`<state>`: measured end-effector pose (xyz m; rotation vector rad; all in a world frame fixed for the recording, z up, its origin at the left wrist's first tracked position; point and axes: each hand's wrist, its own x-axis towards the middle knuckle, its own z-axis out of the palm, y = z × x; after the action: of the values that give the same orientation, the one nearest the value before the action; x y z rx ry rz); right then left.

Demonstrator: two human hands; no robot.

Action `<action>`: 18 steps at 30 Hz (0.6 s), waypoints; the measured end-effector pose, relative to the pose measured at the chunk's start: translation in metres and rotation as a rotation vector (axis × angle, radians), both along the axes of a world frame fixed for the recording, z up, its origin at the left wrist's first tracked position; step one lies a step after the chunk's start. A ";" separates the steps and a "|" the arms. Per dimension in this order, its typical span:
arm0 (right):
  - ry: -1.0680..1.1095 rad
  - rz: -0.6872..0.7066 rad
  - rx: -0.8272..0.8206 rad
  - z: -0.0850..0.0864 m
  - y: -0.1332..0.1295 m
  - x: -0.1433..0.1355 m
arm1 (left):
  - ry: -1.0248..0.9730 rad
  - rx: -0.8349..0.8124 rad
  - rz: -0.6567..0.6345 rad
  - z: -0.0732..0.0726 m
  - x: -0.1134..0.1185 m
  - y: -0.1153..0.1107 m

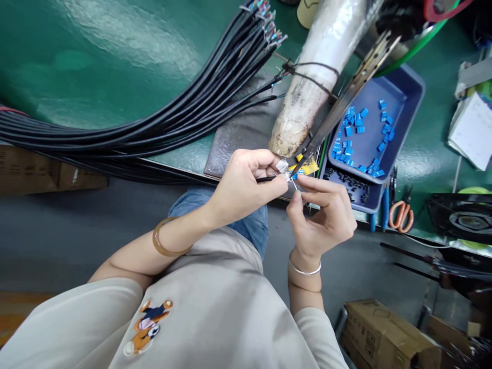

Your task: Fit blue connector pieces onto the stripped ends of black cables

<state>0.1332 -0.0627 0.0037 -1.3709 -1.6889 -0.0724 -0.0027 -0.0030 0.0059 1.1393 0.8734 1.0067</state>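
My left hand (249, 179) is closed around the end of a black cable (265, 179), close to a clear plastic piece at the cable's tip. A thin white wire (294, 184) comes out of that tip, and my right hand (325, 210) has its thumb and forefinger around it. A small blue connector (298, 175) sits by the right fingertips; whether they touch it I cannot make out. Just above both hands is the lower end of a white wrapped tube (288, 128), with a dark metal bar (346, 97) beside it.
A bundle of black cables (172, 115) with stripped ends lies across the green table (126, 61). To the right, a blue tray (403, 107) holds several blue connectors, above another tray (371, 207) of small black parts. Orange-handled pliers (402, 215) lie near the edge. Cardboard boxes (384, 328) stand below.
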 end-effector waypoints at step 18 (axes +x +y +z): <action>0.097 0.022 -0.069 -0.003 -0.006 0.001 | -0.004 -0.052 -0.118 -0.003 -0.005 -0.001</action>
<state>0.1338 -0.0688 0.0005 -1.3845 -1.6378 0.0648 -0.0080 -0.0040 0.0029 1.1306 0.8155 0.8847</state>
